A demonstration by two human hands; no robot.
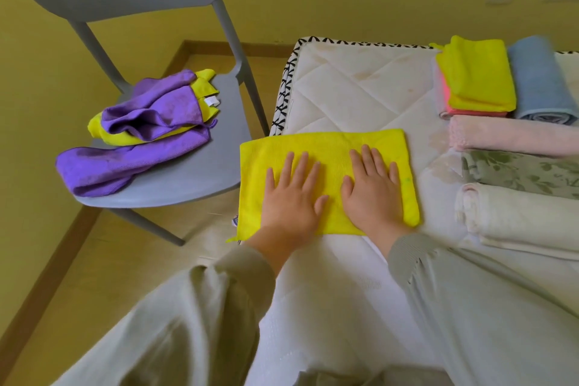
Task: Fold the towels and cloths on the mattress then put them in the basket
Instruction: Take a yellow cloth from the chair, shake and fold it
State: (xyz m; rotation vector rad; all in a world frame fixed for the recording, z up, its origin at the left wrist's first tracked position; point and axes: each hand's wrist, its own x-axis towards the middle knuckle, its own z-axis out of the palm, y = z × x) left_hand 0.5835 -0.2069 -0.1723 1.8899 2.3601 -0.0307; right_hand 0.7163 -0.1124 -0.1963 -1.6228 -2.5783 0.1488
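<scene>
Both hands are pressed flat, fingers straight and spread, nothing gripped: the left hand (291, 194) and right hand (372, 188) lie side by side on the yellow cloth (313, 144). The cloth is laid at the near left edge of the mattress (344, 88), one corner overhanging. If it is smoothed unevenly, its layers may be skewed or the cloth dragged off that edge. Folded towels (476, 78) on the right could be disturbed by a wide sweep. Unfolded cloths (150, 122) are left on the chair (194, 175)
</scene>
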